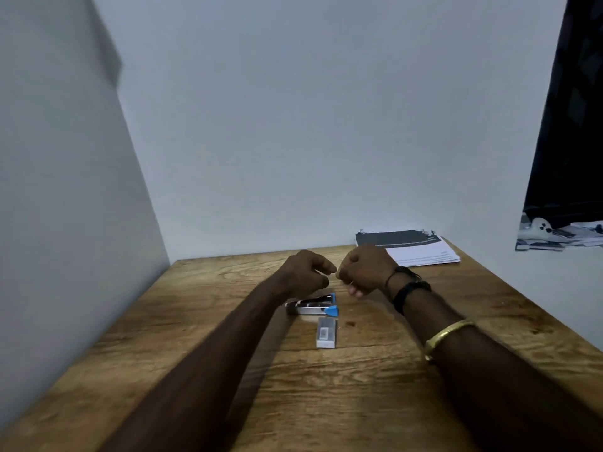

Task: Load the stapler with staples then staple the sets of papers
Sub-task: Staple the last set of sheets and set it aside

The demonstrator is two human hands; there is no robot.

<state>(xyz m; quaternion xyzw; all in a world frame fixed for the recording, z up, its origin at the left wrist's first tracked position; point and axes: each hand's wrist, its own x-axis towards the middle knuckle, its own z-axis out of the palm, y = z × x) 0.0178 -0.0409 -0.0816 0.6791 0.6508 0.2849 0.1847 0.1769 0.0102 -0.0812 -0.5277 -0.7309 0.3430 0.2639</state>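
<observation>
**Two grips are meeting over a wooden counter**

The left grip [306,272] and the right grip [365,272] are hanging just below the middle of the frame, backs up, almost touching each other. The fingers on both are curling in tight. A thin shiny bit is peeking out under the right grip. It is too small and blurry to name, so I cannot tell if either grip is holding anything.

The stapler [313,306], silver with blue bits, is lying on the counter [195,321] just under the left grip. A little staple box [326,333] is lying right below it in the frame. The papers [414,251] are sitting in a stack at the right of the counter's far edge, against the back wall [326,125], well apart from the stapler.

The counter is showing brown wood with wavy lines. A pale side wall [49,223] is standing on the left. A dark curtain [574,109] is hanging at the upper right.
</observation>
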